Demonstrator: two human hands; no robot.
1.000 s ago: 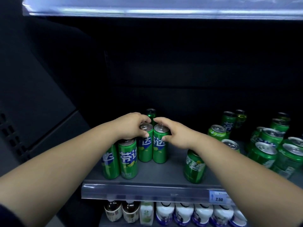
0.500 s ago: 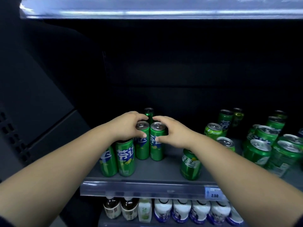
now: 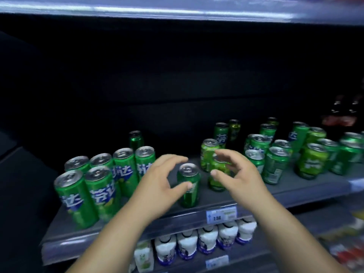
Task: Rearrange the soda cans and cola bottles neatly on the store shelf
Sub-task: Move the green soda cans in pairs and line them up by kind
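Frame is motion-blurred; labels on the right-hand cans are unreadable. Dark cola bottles at far right are barely visible, cut off by the edge. A lime-green can is partly hidden behind the right hand.

Versus a second ago: both hands have left the tidy cluster of tall cans at the shelf's left and moved right. View has swung right too, so more loose cans show.

Lone green can stands upright, long axis vertical, pull-tab top up, near the shelf front edge above the price tag. Left hand: fingers curled wide around it, thumb on its side, not closed. Right hand's fingers spread wide, holding nothing.
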